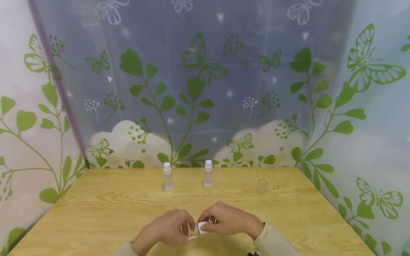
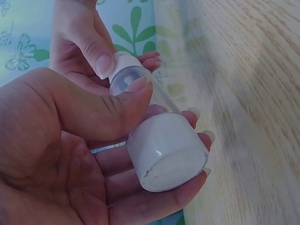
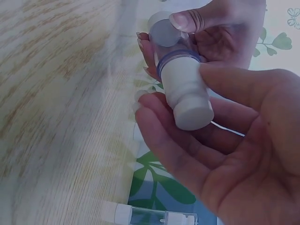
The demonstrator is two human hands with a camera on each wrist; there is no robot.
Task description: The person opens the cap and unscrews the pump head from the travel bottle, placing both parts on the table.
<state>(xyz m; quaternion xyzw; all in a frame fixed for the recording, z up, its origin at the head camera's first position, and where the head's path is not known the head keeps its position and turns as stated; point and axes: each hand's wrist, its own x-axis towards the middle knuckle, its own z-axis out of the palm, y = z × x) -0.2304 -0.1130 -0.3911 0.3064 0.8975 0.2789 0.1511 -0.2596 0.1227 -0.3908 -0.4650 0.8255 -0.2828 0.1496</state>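
A small clear-and-white bottle [image 1: 201, 227] is held tilted between two bare hands, just above the near middle of a wood-grain surface [image 1: 128, 202]. The left hand [image 1: 171, 227] has a closed grip, thumb on the clear wall and fingers curled under the white base [image 2: 164, 140]; the right hand [image 1: 227, 218] pinches the white top [image 3: 187, 89] between thumb and fingers. The step looks like working the top against the body. To do it well, the left hand should probably hold the base still while the right turns or presses in line with the bottle, without squeezing the clear wall. The left wrist view alone shows the base's flat underside, with dark marks along its rim; the right wrist view best shows the blue-tinged collar [image 3: 177, 57] below the top. The head view mostly hides the bottle behind fingers, yet shows the far side: a left standing bottle [image 1: 168, 176], a middle standing bottle [image 1: 208, 174] and, farther right, a small clear cylinder [image 1: 261, 187], before a leaf-and-butterfly backdrop [image 1: 153, 21].
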